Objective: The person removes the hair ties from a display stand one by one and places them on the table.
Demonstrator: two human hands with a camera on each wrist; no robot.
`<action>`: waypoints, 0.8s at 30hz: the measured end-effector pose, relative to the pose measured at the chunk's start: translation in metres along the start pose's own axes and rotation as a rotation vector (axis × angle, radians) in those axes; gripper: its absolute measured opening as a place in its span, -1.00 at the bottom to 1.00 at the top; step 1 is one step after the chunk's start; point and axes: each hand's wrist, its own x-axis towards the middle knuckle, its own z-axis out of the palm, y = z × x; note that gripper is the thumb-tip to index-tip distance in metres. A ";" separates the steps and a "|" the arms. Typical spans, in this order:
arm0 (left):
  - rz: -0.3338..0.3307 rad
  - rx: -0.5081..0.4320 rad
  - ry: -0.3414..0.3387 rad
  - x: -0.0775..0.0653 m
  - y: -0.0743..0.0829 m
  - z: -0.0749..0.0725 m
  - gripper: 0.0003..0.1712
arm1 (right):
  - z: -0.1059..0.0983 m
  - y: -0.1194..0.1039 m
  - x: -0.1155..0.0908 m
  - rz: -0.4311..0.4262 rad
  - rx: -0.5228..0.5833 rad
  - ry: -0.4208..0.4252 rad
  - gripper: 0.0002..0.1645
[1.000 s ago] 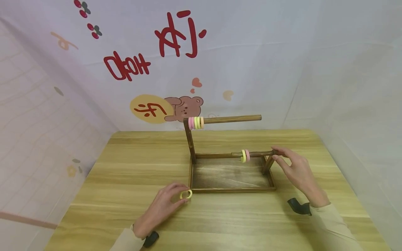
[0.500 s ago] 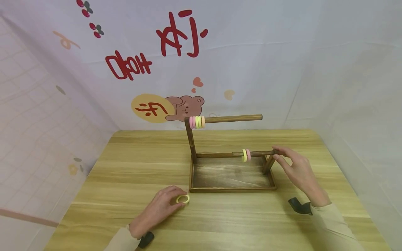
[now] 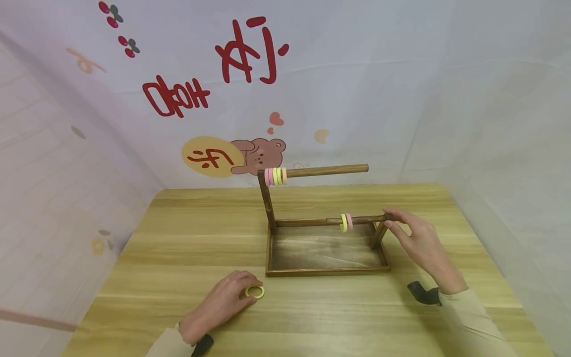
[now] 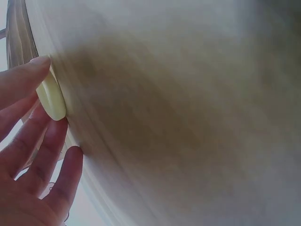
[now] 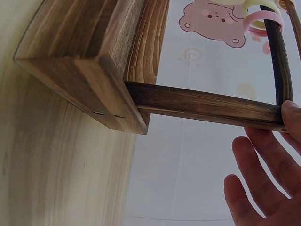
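Note:
My left hand [image 3: 223,300] pinches a pale yellow ring [image 3: 255,292] between thumb and fingers, in front of the stand's near left corner. In the left wrist view the ring [image 4: 52,96] lies flat at the tabletop, one fingertip touching the wood. The dark wooden stand [image 3: 327,271] has a tray base and two posts with horizontal bars. My right hand [image 3: 417,238] pinches the top of its short right post, where the lower bar [image 3: 368,219] joins. A yellow ring [image 3: 343,222] and a pink ring [image 3: 349,221] hang on that bar.
The upper bar [image 3: 330,170] carries several pink, yellow and orange rings [image 3: 276,176] against the tall left post [image 3: 266,203]. The stand is on a wood-grain table [image 3: 187,238]. A printed white cloth [image 3: 357,99] hangs behind it.
My left hand has moved left and toward me with the yellow ring, away from the stand's corner. The ring now lies flatter. My right hand keeps its hold on the post.

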 end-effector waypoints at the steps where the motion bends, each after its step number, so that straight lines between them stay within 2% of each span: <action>1: 0.003 0.002 -0.001 0.000 0.000 0.000 -0.63 | 0.000 0.000 0.000 0.001 -0.002 0.000 -0.55; 13: 0.005 0.007 -0.020 -0.001 0.004 -0.003 -0.55 | 0.002 0.000 0.001 -0.007 -0.009 0.010 -0.55; 24: -0.057 -0.032 -0.079 -0.003 0.006 -0.011 -0.47 | 0.003 0.001 0.000 -0.013 -0.009 0.028 -0.55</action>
